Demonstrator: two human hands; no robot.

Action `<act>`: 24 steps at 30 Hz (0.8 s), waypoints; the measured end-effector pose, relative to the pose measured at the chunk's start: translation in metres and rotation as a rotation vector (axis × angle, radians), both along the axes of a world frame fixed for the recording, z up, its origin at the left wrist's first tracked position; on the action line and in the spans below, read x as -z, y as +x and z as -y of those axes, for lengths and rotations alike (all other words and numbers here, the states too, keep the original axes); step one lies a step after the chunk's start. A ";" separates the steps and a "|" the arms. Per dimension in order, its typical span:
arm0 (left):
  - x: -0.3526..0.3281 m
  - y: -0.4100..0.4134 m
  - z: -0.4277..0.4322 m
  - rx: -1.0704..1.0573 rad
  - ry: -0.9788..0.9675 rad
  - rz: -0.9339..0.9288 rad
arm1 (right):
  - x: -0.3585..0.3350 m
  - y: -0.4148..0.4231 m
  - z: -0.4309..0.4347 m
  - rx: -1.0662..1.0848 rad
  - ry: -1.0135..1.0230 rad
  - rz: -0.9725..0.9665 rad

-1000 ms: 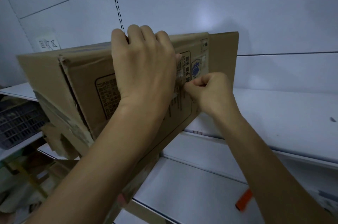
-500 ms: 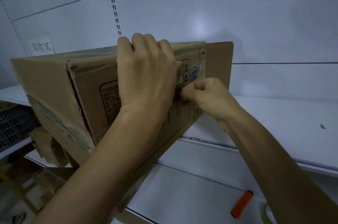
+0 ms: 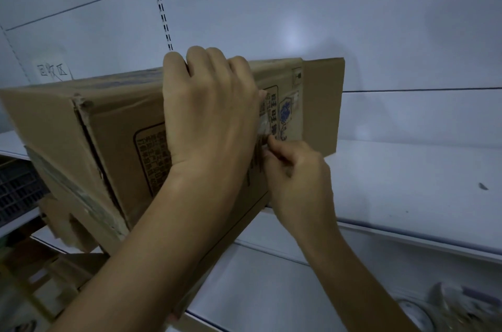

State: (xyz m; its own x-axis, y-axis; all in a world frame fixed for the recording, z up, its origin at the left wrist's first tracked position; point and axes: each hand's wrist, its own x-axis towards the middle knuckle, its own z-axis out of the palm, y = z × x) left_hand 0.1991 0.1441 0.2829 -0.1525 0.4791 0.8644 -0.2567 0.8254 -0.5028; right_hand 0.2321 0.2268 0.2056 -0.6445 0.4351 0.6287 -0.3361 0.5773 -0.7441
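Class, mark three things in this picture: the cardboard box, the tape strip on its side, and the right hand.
cardboard box (image 3: 116,125), head view, plain side panel
tape strip (image 3: 264,126), head view, its pale middle
right hand (image 3: 298,177), head view, back of the hand

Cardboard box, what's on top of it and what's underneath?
On top of the cardboard box only the left hand shows, fingers curled over its upper edge. Underneath, its right end seems to rest on the white shelf; the rest of the underside is hidden.
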 end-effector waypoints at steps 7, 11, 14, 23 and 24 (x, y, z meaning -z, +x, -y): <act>0.001 -0.003 0.000 -0.008 -0.011 -0.002 | -0.024 -0.007 -0.023 0.013 -0.034 0.145; 0.002 0.000 0.000 -0.004 -0.020 0.055 | -0.033 -0.013 -0.035 -0.120 -0.142 0.215; 0.001 0.003 0.001 -0.004 0.028 0.111 | -0.041 -0.013 -0.040 -0.169 -0.135 0.292; -0.002 0.006 0.000 0.025 0.070 0.146 | -0.053 -0.019 -0.041 -0.274 -0.084 0.409; -0.002 0.007 0.000 0.029 0.079 0.146 | -0.053 -0.019 -0.042 -0.291 -0.089 0.415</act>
State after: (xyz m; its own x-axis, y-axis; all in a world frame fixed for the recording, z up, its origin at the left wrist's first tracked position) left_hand 0.2059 0.1440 0.2852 -0.2662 0.4167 0.8692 -0.1611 0.8698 -0.4663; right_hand 0.2132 0.2691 0.2588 -0.9345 0.2402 0.2626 -0.1392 0.4323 -0.8909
